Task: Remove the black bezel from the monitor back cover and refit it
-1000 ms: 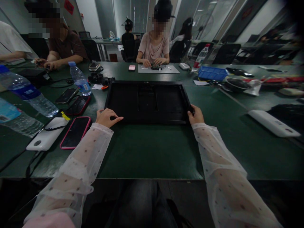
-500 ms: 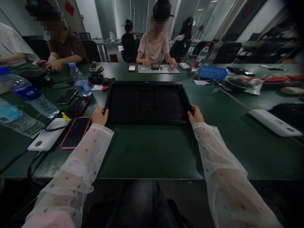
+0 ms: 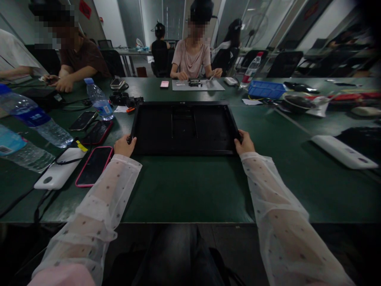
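Observation:
A wide black plastic panel with a raised rim, like a monitor's back cover (image 3: pixel 154 127), lies before me in the head view, with a recessed rectangle at its middle. My left hand (image 3: pixel 125 145) grips its left edge, fingers closed around the rim. On the opposite edge my right hand (image 3: pixel 244 142) is closed in the same way, thumb on the inner side. Both of my forearms are in sheer white sleeves. A pink-edged phone (image 3: pixel 94 167) lies just left of my left hand. Whether the panel rests fully on the table I cannot tell.
The green table (image 3: pixel 190 190) holds a white power bank (image 3: pixel 59 171) and water bottles (image 3: pixel 99 99) on the left. To the right are another white device (image 3: pixel 343 153) and a blue basket (image 3: pixel 266 89). Across the table a person (image 3: pixel 192 55) handles small parts on a grey mat (image 3: pixel 181 87).
My hands and the black panel have stayed nearly in place. The view has shifted very slightly. Across the table, the person's hand at the mat's right side has lifted a little.

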{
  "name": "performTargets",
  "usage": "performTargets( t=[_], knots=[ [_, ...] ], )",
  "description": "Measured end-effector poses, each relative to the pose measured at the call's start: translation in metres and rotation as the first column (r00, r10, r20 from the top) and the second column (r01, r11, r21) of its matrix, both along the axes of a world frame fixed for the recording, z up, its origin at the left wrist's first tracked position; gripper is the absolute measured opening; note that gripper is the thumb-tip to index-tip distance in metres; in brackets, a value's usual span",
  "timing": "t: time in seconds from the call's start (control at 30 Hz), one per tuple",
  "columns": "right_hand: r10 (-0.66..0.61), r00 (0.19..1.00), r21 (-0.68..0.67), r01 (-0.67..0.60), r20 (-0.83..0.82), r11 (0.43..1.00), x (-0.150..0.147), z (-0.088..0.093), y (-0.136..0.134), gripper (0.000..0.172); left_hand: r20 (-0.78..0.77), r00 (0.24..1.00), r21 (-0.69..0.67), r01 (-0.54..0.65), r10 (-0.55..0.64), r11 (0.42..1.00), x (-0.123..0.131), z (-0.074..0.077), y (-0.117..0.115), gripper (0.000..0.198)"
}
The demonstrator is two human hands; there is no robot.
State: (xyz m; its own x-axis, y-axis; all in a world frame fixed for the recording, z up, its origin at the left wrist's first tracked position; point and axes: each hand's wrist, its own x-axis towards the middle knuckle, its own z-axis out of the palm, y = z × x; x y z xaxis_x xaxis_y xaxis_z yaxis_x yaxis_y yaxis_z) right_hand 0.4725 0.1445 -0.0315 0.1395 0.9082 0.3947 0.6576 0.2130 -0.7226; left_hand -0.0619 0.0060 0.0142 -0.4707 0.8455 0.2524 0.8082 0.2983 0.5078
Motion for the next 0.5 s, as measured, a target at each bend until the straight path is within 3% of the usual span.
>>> performTargets(
  t=[0.5],
  knots=[
    [0.079,0.997,0.023,-0.079,0.013,0.997,0.0042,0.0020,-0.0065,0.058,-0.074,0.997,0.040,-0.012,0.015,0.999,-0.0046,-0.0049,0.0037,0.039]
  ],
)
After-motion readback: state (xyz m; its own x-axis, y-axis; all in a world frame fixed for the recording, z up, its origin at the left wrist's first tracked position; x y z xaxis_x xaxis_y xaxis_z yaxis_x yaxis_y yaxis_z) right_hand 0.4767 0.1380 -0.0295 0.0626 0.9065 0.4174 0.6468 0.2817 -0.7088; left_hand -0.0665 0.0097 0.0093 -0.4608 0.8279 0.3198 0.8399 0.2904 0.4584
